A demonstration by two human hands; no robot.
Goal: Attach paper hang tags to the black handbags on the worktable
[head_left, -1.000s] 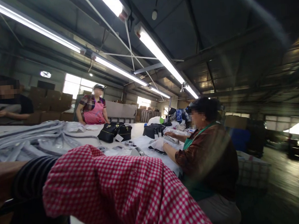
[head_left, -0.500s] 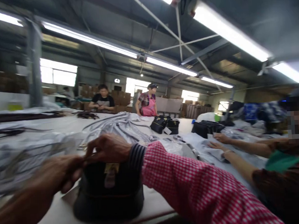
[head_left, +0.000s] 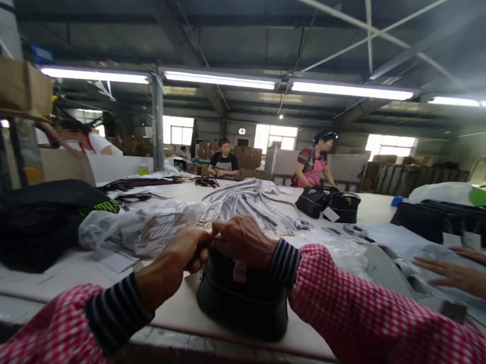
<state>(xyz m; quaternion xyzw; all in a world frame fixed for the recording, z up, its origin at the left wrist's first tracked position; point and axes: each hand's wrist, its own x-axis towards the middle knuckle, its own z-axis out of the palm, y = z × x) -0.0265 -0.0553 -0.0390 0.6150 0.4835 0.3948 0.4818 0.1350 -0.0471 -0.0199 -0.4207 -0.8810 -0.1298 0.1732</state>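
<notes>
A black handbag point(head_left: 242, 305) stands upright on the table's near edge, a pale tag on its front. At the bag's top left corner my left hand point(head_left: 182, 257) is closed, its fingertips pinched together. Over the top of the bag bends my right hand point(head_left: 244, 241), also closed, its fingertips meeting those of the left. Whatever lies between the fingers is too small and too hidden to name. Both sleeves are red and white checked with striped cuffs.
Grey straps point(head_left: 244, 198) and clear plastic bags point(head_left: 142, 229) lie beyond my hands. Black handbags point(head_left: 330, 201) stand farther back. At left is a black cloth heap point(head_left: 35, 222). A co-worker's hands point(head_left: 466, 272) rest at right beside a grey device point(head_left: 397, 274). Other people stand behind the table.
The view has swung left, so the bag and my hands sit farther right. My fingertips stay together at the bag's top. A co-worker across the table now reaches to the black handbags.
</notes>
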